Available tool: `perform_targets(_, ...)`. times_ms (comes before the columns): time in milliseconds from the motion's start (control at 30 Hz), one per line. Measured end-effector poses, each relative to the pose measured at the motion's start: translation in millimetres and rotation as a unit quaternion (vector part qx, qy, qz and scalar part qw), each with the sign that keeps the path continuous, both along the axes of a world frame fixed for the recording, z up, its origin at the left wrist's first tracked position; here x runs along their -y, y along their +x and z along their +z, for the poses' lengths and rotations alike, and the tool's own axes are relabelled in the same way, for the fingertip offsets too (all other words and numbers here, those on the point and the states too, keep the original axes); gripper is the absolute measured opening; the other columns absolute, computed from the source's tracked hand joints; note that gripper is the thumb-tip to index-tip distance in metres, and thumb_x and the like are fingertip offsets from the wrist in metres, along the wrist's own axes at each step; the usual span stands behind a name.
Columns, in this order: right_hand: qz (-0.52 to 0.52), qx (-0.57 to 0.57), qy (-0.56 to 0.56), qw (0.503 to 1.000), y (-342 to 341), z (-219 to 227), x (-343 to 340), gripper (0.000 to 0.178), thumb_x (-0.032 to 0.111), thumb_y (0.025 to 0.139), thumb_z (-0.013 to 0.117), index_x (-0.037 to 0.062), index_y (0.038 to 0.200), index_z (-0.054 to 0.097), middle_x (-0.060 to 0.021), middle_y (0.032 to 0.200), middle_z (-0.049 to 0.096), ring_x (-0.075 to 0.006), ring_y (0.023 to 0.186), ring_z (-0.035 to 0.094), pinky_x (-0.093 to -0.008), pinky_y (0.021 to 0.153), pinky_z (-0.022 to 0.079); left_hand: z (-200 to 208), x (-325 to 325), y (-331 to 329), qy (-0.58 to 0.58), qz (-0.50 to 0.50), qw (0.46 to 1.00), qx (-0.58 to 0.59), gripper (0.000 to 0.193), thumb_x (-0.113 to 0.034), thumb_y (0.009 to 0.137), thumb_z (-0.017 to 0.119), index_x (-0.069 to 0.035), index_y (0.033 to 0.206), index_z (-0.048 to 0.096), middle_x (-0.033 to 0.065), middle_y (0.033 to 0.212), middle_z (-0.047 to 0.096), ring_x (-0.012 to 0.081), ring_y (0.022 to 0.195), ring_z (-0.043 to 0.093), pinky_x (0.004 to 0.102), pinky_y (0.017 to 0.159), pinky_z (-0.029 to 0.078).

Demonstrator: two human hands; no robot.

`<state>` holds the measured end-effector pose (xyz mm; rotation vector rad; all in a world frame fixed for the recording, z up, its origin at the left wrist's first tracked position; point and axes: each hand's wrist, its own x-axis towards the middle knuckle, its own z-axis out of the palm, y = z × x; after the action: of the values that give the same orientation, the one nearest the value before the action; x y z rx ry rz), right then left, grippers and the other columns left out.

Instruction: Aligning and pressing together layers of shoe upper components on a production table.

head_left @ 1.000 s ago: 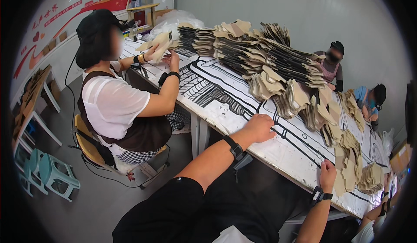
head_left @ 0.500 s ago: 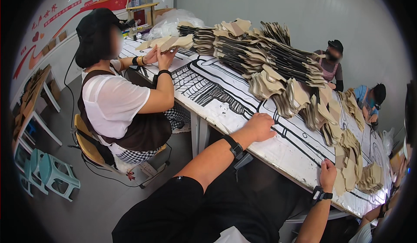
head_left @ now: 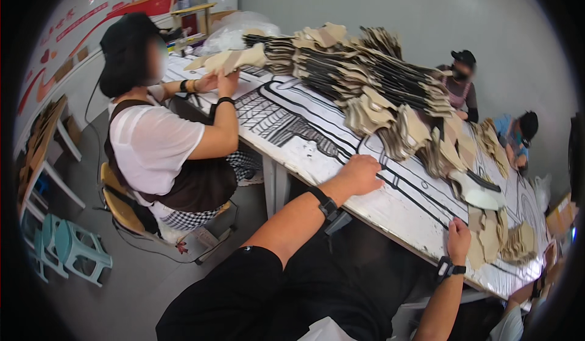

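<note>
Tan cardboard pieces [head_left: 487,237] lie just right of the right hand [head_left: 458,239] — loosely curled, empty; left hand [head_left: 361,174] rests closed farther away.

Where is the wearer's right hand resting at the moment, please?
In the head view the right hand rests at the table's near edge, lower right, beside loose tan cardboard pieces.

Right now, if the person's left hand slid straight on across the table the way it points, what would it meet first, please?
Probably the heap of tan cardboard cut-outs. The left hand rests on the table with bare tabletop just ahead, though depth is hard to judge.
</note>
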<state>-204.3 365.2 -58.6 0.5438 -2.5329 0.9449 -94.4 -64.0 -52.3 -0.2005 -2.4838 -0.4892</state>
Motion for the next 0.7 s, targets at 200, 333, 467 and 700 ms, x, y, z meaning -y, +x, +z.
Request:
perform_targets(200, -0.005, -0.041, 0.029, 0.999, 15.9, 9.6, 33.9, 0.024, 0.025, 0.094, 0.061, 0.0036, 0.096, 0.071, -0.0236, 0.097, 0.072, -0.0435, 0.092, 0.069, -0.0508, 0.079, 0.053, -0.5, 17.5, 7.5, 0.005, 0.014, 0.999, 0.037, 0.04, -0.037, 0.083, 0.081, -0.002, 0.102, 0.077, 0.0199, 0.108, 0.074, 0.0404, 0.11, 0.068, 0.0508, 0.099, 0.053)
perform_targets(333, -0.024, 0.018, 0.025, 0.999, 20.6, 12.6, 40.6, 0.036, 0.031, 0.095, 0.066, 0.0003, 0.112, 0.077, -0.0203, 0.122, 0.075, -0.0394, 0.114, 0.07, -0.045, 0.103, 0.053, 1.2, 20.1, 15.7, 0.002, 0.036, 0.999, 0.027, 0.043, -0.035, 0.085, 0.081, -0.001, 0.11, 0.077, 0.022, 0.126, 0.072, 0.0384, 0.124, 0.065, 0.0466, 0.109, 0.05)
perform_targets(467, -0.034, 0.042, -0.015, 0.998, 26.8, 19.2, 26.3, 0.035, 0.03, 0.096, 0.067, -0.0008, 0.106, 0.078, -0.0207, 0.121, 0.075, -0.0389, 0.114, 0.07, -0.045, 0.103, 0.053, 6.0, 6.2, 7.0, 0.001, 0.019, 0.999, 0.044, 0.042, -0.035, 0.087, 0.08, -0.001, 0.112, 0.076, 0.0212, 0.127, 0.072, 0.0378, 0.125, 0.064, 0.0464, 0.109, 0.049)
perform_targets(700, -0.034, 0.04, 0.023, 0.998, 23.6, 18.2, 26.8, 0.037, 0.032, 0.097, 0.065, -0.0003, 0.109, 0.077, -0.02, 0.123, 0.074, -0.0379, 0.117, 0.068, -0.0441, 0.104, 0.052, 15.6, 3.3, 14.9, 0.016, 0.035, 0.994, 0.102, 0.046, -0.038, 0.089, 0.078, -0.002, 0.117, 0.075, 0.02, 0.137, 0.068, 0.0356, 0.134, 0.058, 0.0465, 0.115, 0.043)
